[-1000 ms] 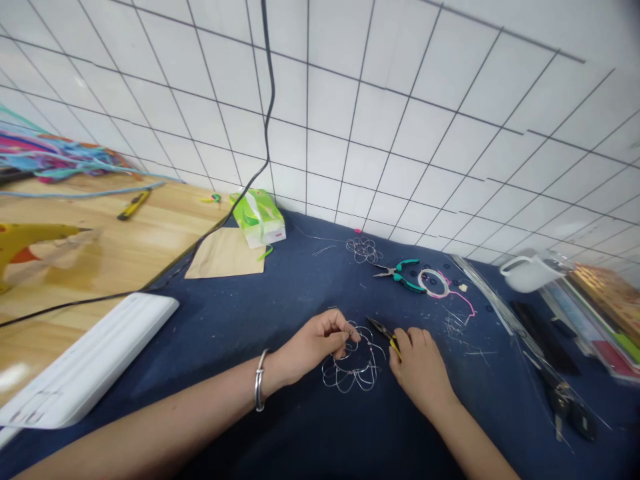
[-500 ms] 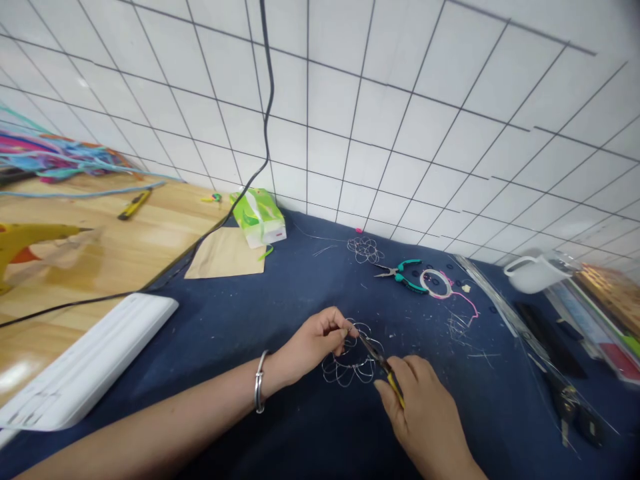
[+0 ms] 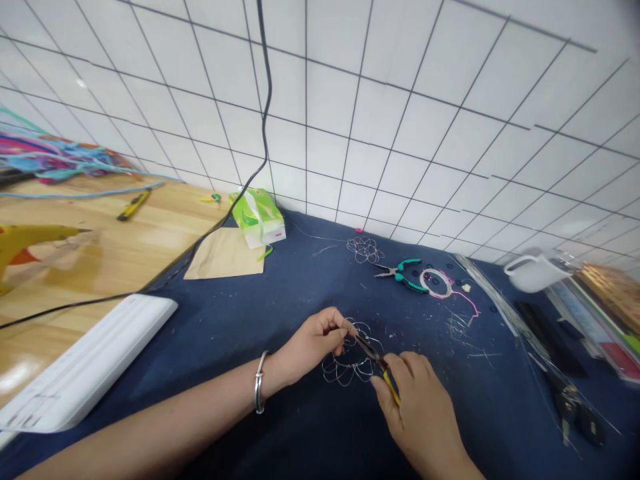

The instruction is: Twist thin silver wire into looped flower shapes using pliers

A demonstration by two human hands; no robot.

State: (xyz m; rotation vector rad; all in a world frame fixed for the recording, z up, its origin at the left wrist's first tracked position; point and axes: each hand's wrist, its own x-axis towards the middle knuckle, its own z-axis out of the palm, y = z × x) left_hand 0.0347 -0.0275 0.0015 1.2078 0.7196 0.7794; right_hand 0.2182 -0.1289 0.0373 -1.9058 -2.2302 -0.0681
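Note:
Between the fingertips of my left hand is pinched a flower-shaped wire piece, made of thin silvery loops in a ring. My right hand is wrapped around yellow-handled pliers. Their dark jaws reach the wire right beside my left fingertips; the exact contact point is too small to make out. Some of the loops are hidden behind the fingers and the pliers. A second looped wire piece lies farther back on the dark blue mat.
Teal-handled pliers, a tape roll and wire scraps lie to the right. A white mug and keys are at far right. At left are a tissue box, a white power strip and a yellow glue gun.
My right hand and the yellow-handled pliers have shifted slightly left, the jaws tilting a little. My left hand stays nearly still on the wire.

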